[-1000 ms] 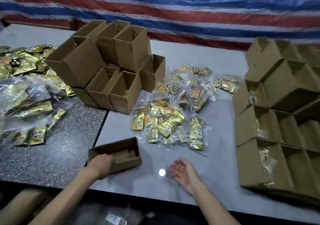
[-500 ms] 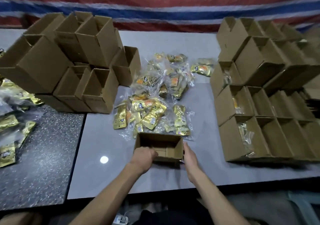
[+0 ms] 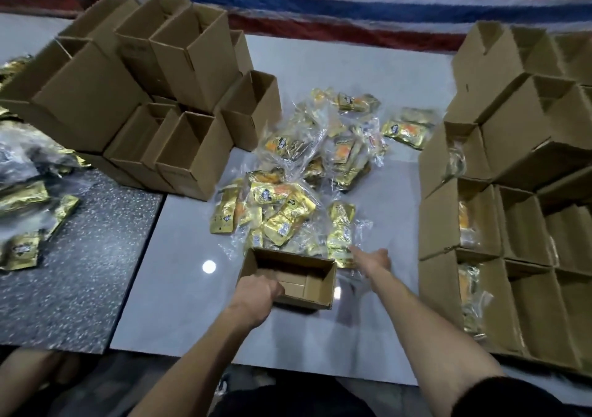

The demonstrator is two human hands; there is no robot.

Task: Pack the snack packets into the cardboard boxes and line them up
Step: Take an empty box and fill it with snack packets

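While left hand point(image 3: 258, 291) grips near-left rim of open box point(image 3: 315, 280), fingers curled over wall, right hand point(image 3: 373, 260) reaches to snack packets point(image 3: 282, 214) heaped just beyond box on bench point(image 3: 179, 304). Right fingers blurred, grip cannot be told. Part-filled boxes point(image 3: 442, 224) lined at right, empty stack point(image 3: 192, 153) at left.

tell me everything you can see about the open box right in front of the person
The small cardboard box is plain brown, rectangular, upright with its top open. No packets are inside; only the folded bottom flaps show. It sits on the pale grey table, just in front of the snack packet pile. The left hand grips its near left corner, fingers curled over the rim.
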